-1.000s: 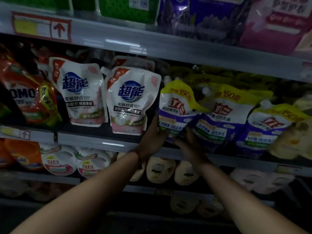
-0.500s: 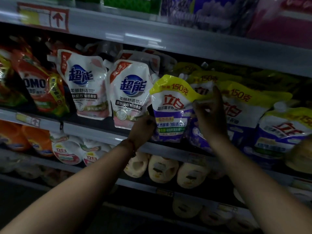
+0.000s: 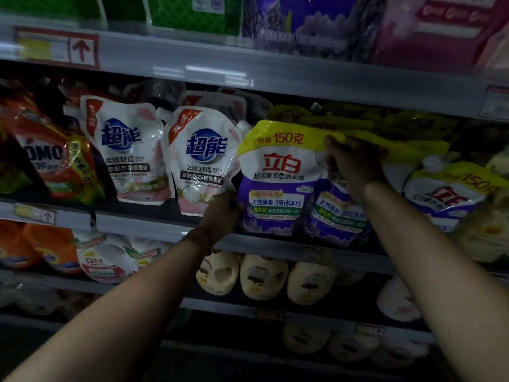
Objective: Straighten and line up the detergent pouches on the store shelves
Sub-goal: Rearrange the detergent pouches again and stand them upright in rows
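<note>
1. Target: the front purple-and-white plastic detergent pouch with a yellow top band (image 3: 278,177), standing on the middle grey metal shelf (image 3: 154,224), at the left end of its row of like pouches.
2. Left hand (image 3: 220,213) is at the pouch's lower-left corner, fingers curled onto the bottom edge. It looks like a grip on that corner, but the fingertips are hidden behind the pouch, so I can't tell how firmly it grasps.
3. Right hand (image 3: 352,164) is at the upper-right corner, fingers pinching the yellow top band. It is grasping the pouch top.
4. Key relation: the hands sit on diagonally opposite corners, left low, right high. The pouch's long axis runs bottom to top, close to upright, with the top perhaps tipped slightly left.
5. The second purple-and-white pouch (image 3: 336,213) sits just beside on the right, partly behind the right wrist, and overlaps the target's right edge.
6. The white-and-pink spouted pouch with a blue logo (image 3: 203,164) touches or nearly touches the target's left edge; I can't tell which.
7. Judgement: the right hand controls tilt and the left hand sets the base. Next move likely squares the base to the shelf lip without crowding the white pouch.
</note>
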A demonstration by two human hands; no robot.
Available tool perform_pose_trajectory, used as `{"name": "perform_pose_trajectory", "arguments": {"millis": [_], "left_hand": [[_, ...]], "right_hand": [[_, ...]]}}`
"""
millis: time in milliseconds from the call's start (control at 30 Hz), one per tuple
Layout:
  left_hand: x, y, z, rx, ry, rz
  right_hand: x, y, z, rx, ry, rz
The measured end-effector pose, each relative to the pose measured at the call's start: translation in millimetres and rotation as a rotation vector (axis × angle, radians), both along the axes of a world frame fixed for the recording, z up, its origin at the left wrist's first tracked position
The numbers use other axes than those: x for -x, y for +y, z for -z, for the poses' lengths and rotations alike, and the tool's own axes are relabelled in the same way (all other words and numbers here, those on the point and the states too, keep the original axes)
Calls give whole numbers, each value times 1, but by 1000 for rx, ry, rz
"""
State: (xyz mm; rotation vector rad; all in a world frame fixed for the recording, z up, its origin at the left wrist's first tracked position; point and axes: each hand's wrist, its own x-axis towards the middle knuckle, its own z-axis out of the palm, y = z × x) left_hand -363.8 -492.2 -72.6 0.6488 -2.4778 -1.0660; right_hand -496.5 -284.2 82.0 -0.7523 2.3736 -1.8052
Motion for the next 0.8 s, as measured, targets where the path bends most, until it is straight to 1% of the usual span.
{"name": "perform_pose_trajectory", "arguments": {"millis": [67, 133, 233, 300, 367, 400, 433, 500, 533, 567, 633, 700, 733, 800], "left_hand": [[-10, -5, -1, 40, 2, -43], [-13, -7, 1, 60, 11, -94], [-15, -1, 8, -20, 39, -173], [-21, 8, 9, -59, 97, -187], [-34, 24, 4, -45, 192, -145], [-39, 32, 0, 32, 250, -121], [-44, 40, -5, 171, 296, -92], [-50, 54, -10, 505, 298, -6], [-51, 60, -8, 649, 266, 52], [-49, 64, -6, 765, 217, 108], [-43, 69, 6, 901, 93, 157], [-34, 74, 11, 941, 34, 120], [-28, 75, 11, 942, 31, 80], [-15, 75, 8, 944, 22, -12]], "right_hand": [[-1, 1, 0, 21, -21, 33], [-4, 1, 3, 39, -1, 46], [-11, -3, 9, 95, -13, 28], [-13, -5, 14, 120, -11, 17], [-14, -4, 19, 140, -15, 33], [-14, -2, 22, 175, -29, 58], [-17, 1, 26, 206, -34, 92], [-34, 11, 40, 202, 32, 132], [-46, 17, 52, 157, 73, 114], [-59, 22, 67, 67, 113, 79], [-75, 33, 104, -203, 192, 32], [-76, 46, 137, -455, 196, 109], [-72, 52, 146, -529, 168, 175], [-62, 62, 155, -569, 172, 217]]}}
